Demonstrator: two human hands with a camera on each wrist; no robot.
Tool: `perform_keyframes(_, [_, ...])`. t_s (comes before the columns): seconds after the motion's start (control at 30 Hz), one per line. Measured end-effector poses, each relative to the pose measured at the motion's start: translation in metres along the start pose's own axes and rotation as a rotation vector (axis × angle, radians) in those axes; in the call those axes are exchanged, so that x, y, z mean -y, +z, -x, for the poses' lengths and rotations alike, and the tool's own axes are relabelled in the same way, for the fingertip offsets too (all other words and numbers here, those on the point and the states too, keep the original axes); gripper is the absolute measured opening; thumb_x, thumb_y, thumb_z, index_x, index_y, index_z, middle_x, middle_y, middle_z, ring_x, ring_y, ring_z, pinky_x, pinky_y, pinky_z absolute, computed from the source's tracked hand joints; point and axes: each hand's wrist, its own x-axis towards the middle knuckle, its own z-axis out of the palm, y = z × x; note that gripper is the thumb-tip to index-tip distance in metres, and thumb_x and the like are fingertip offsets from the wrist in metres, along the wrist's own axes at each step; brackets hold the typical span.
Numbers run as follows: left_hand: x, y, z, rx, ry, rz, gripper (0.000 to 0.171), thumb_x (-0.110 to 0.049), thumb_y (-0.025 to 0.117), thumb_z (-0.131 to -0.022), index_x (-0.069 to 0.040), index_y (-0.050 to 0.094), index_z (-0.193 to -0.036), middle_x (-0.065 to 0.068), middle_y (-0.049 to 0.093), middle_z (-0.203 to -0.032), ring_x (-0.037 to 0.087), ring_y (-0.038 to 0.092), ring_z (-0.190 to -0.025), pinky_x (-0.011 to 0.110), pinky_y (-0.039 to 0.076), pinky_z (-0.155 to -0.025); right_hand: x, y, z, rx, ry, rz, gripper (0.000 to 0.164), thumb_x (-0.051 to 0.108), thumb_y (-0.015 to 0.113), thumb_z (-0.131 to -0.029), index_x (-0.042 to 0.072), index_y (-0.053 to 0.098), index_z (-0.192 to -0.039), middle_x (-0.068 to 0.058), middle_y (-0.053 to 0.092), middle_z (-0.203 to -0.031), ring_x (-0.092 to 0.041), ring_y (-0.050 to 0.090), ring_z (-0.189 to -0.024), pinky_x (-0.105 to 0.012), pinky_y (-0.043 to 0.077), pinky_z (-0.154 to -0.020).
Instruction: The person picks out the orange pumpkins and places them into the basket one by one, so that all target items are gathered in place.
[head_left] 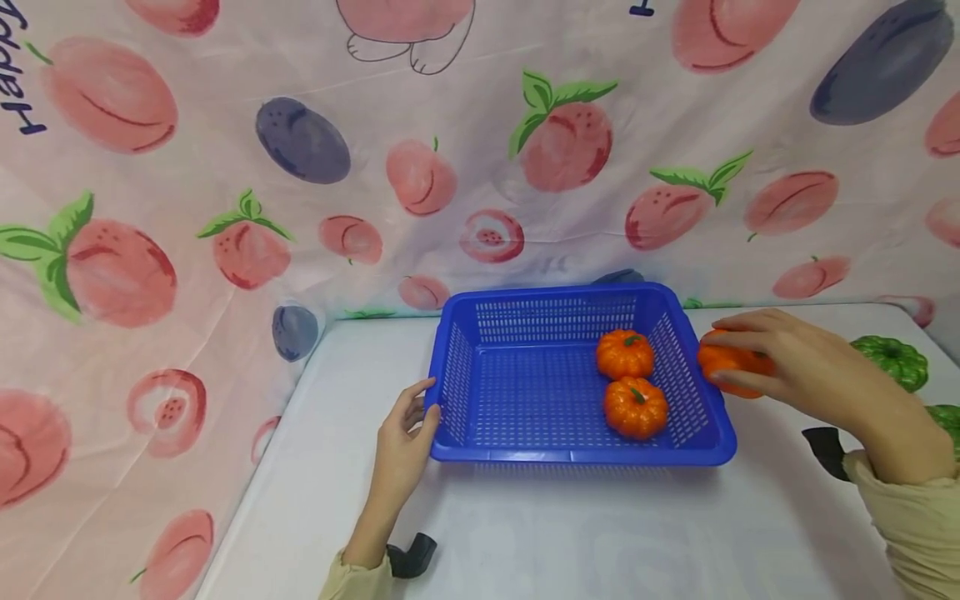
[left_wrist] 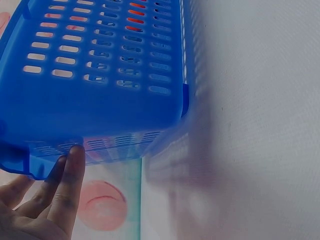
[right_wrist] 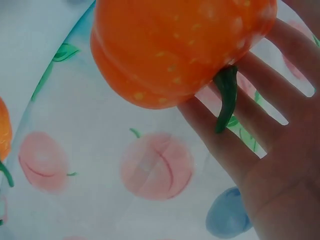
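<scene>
A blue plastic basket with slotted walls stands on the white table. Two small orange pumpkins, one behind the other, lie inside at its right end. My right hand grips a third orange pumpkin just outside the right rim. In the right wrist view, this pumpkin shows a dark green stem, with fingers against its far side. At the basket's left rim, my left hand holds the edge with thumb and fingers. Seen from the left wrist, its fingers touch the basket's wall beneath the rim.
Two green pumpkins, one farther back and one cut off by the frame, are at the right, partly behind my right arm. A fruit-print cloth hangs behind the table and down its left side.
</scene>
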Motion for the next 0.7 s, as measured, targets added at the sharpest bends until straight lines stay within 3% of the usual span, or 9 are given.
perform_keyframes(0.23, [-0.001, 0.000, 0.000, 0.008, -0.006, 0.007, 0.038, -0.011, 0.059, -0.100, -0.017, 0.056, -0.138, 0.012, 0.067, -0.116, 0.024, 0.068, -0.107, 0.027, 0.058, -0.084, 0.008, -0.007, -0.004, -0.042, -0.081, -0.018, 0.047, 0.035, 0.080, -0.083, 0.013, 0.070, -0.123, -0.018, 0.060, -0.132, -0.042, 0.048, -0.126, -0.066, 0.045, -0.095])
perform_keyframes(0.47, [0.001, 0.002, -0.001, 0.010, -0.002, 0.015, 0.038, -0.012, 0.059, -0.100, -0.018, 0.056, -0.137, 0.012, 0.067, -0.116, 0.023, 0.068, -0.107, 0.027, 0.058, -0.084, 0.020, -0.010, -0.018, -0.025, -0.141, 0.000, 0.045, 0.032, 0.078, -0.086, 0.011, 0.069, -0.125, -0.018, 0.060, -0.133, -0.040, 0.049, -0.126, -0.063, 0.048, -0.095])
perform_keyframes(0.7, [0.001, 0.000, -0.001, 0.004, -0.003, 0.009, 0.038, -0.012, 0.059, -0.100, -0.018, 0.056, -0.137, 0.012, 0.067, -0.117, 0.024, 0.068, -0.108, 0.028, 0.058, -0.084, 0.030, -0.009, -0.033, -0.061, -0.227, -0.015, 0.041, 0.031, 0.077, -0.086, 0.013, 0.071, -0.122, -0.015, 0.063, -0.129, -0.037, 0.052, -0.124, -0.061, 0.049, -0.093])
